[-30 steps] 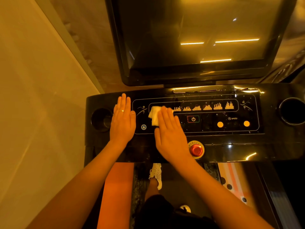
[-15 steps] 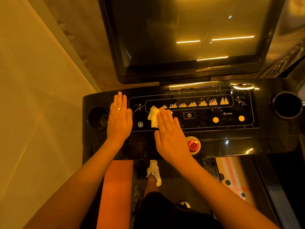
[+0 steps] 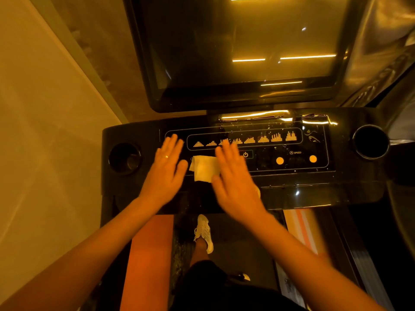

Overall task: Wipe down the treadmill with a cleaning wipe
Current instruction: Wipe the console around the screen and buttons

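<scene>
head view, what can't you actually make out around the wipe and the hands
All in the head view:
- wipe: its right edge lies under the right hand; motion blur leaves contact unclear.
- console under both palms: hidden; the left hand covers the panel's left end.
- screen: top cut off by the frame edge.

**One head-worn view, steep and close**

Worn on the head, aimed forward and steeply down over the treadmill console (image 3: 292, 198). Near enough to span the console from left cup holder (image 3: 124, 158) to right cup holder (image 3: 370, 141). Wide-angle, with edges bowed outward. Takes in the screen (image 3: 247, 41) at top, left hand (image 3: 165, 173) and right hand (image 3: 233, 185) at centre, and a white shoe (image 3: 203, 232) on the belt (image 3: 242, 248) below.
</scene>
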The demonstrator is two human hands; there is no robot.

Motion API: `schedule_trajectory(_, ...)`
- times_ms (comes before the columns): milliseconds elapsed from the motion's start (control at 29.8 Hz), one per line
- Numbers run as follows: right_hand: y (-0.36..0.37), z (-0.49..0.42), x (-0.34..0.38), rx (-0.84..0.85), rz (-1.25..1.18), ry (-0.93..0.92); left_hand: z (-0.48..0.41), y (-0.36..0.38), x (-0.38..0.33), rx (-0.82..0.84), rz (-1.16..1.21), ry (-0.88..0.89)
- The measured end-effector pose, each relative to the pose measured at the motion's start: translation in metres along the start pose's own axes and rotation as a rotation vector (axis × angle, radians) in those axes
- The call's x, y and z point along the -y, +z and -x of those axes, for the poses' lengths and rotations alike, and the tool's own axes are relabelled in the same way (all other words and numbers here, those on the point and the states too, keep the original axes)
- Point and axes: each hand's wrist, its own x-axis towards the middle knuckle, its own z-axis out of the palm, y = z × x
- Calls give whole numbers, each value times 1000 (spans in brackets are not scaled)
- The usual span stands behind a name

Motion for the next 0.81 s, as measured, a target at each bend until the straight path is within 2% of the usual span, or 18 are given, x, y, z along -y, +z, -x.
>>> schedule_trajectory(134, -56, -16, -60, -172, 46, 171, 30, 17, -32, 167, -127, 205)
schedule_trajectory(269, -104, -17, -140, -261, 132, 311, 37, 35, -45, 265, -323, 204)
schedule_trajectory(436, -110, -11, -178, -166, 339, 249, 39, 46, -50, 281, -354, 145)
schedule_trajectory(638, -108, -10, -182, -193, 345, 231, 63, 56, -62, 267, -391, 96)
schedule_trajectory(806, -108, -11, -184, -210, 342, 217, 39, 59, -68, 228, -392, 72)
